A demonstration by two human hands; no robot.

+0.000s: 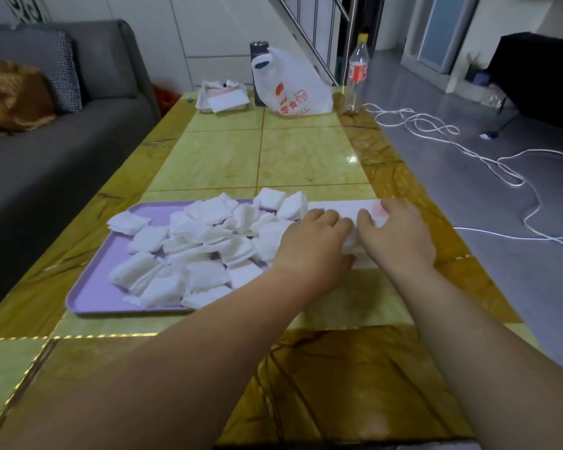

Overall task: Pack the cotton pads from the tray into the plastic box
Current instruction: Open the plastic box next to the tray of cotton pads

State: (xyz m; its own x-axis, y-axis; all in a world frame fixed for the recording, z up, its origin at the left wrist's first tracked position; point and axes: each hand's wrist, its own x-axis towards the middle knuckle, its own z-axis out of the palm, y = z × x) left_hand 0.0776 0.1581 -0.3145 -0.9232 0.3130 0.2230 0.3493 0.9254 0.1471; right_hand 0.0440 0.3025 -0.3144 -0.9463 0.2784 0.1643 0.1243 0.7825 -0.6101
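Left hand [316,237] and right hand [398,237] both pinch one pad stack [350,244] above one plastic box [338,206]; one tray [91,297] holds dozens.

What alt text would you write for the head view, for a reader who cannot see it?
The left hand and right hand grip a bundle of cotton pads at a plastic box, beside a purple tray heaped with more pads. Both sit on a yellow tiled table.

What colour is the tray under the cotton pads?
Pale lilac-purple, plain with no pattern. The tray shows best in the head view, the only one.
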